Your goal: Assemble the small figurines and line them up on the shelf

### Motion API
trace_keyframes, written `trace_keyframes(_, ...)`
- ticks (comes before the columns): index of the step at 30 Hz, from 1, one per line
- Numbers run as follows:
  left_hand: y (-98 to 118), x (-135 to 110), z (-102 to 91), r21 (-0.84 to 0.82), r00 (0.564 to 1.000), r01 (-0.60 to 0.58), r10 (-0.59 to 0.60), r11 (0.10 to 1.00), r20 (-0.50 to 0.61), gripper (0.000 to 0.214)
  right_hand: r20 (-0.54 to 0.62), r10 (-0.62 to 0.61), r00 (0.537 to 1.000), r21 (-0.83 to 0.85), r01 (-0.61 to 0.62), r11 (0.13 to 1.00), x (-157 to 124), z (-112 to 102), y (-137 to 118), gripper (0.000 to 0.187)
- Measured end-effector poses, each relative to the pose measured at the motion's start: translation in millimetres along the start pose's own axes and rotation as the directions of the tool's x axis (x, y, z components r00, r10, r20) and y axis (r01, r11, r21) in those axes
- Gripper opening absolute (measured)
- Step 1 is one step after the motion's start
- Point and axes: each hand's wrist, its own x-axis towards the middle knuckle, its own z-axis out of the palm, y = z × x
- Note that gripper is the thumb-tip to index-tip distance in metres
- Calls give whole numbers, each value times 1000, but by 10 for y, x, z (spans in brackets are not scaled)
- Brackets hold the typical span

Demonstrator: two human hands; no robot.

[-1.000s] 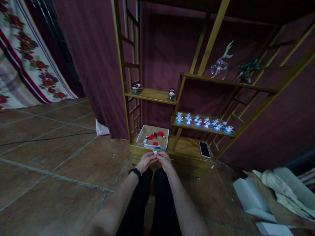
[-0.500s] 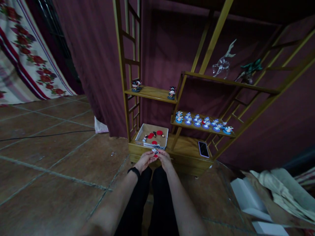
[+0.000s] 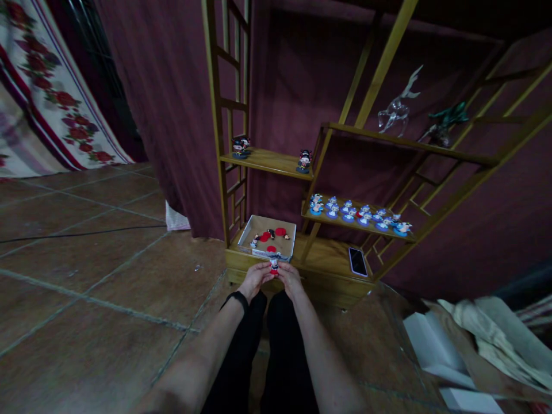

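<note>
A small white-and-dark figurine [image 3: 274, 264] stands upright on a red round base [image 3: 273, 272] between my two hands. From the left, my left hand [image 3: 255, 277] closes its fingers on the base. My right hand [image 3: 288, 275] grips it from the other side. Just beyond my fingers is a shallow white-edged cardboard box [image 3: 245, 229], holding several loose figurine parts and red discs [image 3: 280, 232]. A small white figurine part [image 3: 254, 242] lies in the box's near left corner.
The wooden shelf unit [image 3: 267, 161] carries dark-haired figurines [image 3: 304, 161], rows of blue-and-white figurines [image 3: 364, 217], a clear deer ornament [image 3: 394, 115] and a green-topped ornament [image 3: 446, 123]. A phone [image 3: 357, 261] lies on the bottom board. White boxes [image 3: 435, 345] sit on the floor at right.
The figurine has turned from tilted to upright on its red base, and its front now shows. Both hands stay in about the same place around it.
</note>
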Motion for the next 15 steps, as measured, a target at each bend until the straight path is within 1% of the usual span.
trace_keyframes(7, -28, 0, 9, 0, 999, -17, 17, 1000, -33, 25, 36, 19, 999, -27, -18, 999, 10, -9, -6, 35)
trace_keyframes(10, -33, -10, 22, -6, 998, -32, 32, 999, -57, 32, 0, 1, 1000, -39, -1, 999, 36, -19, 33, 35)
trace_keyframes(13, -35, -11, 21, 11, 998, -29, 29, 1000, -57, 28, -52, -12, 999, -43, 10, 999, 61, -33, 75, 33)
trace_keyframes(15, -40, -4, 11, 25, 999, -29, 30, 999, -41, 22, -47, -9, 999, -39, 7, 999, 73, -42, 91, 32)
